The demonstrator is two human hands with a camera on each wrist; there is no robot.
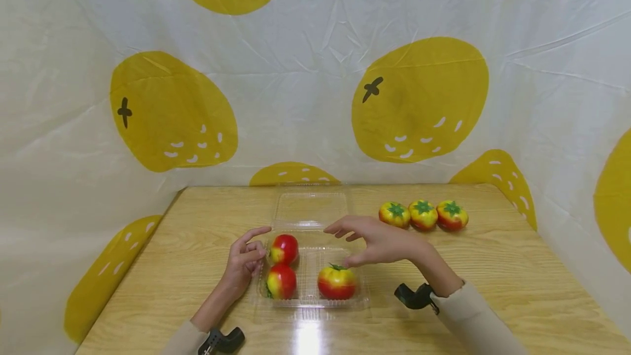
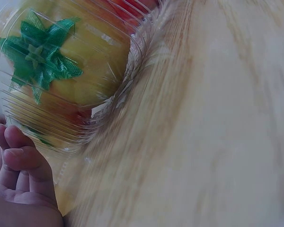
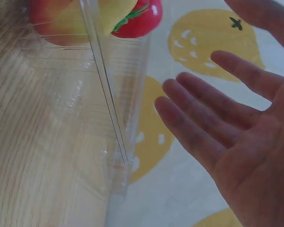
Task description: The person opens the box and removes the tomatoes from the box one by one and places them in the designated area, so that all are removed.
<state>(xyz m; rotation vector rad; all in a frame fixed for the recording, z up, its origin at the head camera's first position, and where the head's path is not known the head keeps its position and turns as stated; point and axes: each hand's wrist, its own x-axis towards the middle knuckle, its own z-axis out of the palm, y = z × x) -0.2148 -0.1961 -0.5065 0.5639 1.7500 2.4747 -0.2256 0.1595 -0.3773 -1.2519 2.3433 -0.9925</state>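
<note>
A clear plastic clamshell box (image 1: 308, 303) lies on the table with its lid (image 1: 310, 210) folded back. Two red-and-yellow imitation tomatoes, one at the back (image 1: 284, 248) and one in front (image 1: 281, 282), sit on its left side. A third imitation tomato (image 1: 337, 282) sits at the front right, green leaves up. At the box's left edge, my left hand (image 1: 242, 261) holds the rim with curled fingers, index finger extended. My right hand (image 1: 379, 241) hovers over the box's right side, fingers spread and holding nothing. In the right wrist view its palm (image 3: 255, 146) shows.
Behind and right of my right hand, three more imitation tomatoes stand in a row: left (image 1: 394, 215), middle (image 1: 423, 215), right (image 1: 452, 216). The wooden table (image 1: 187, 267) ends at a fabric backdrop (image 1: 296, 97) printed with yellow fruit.
</note>
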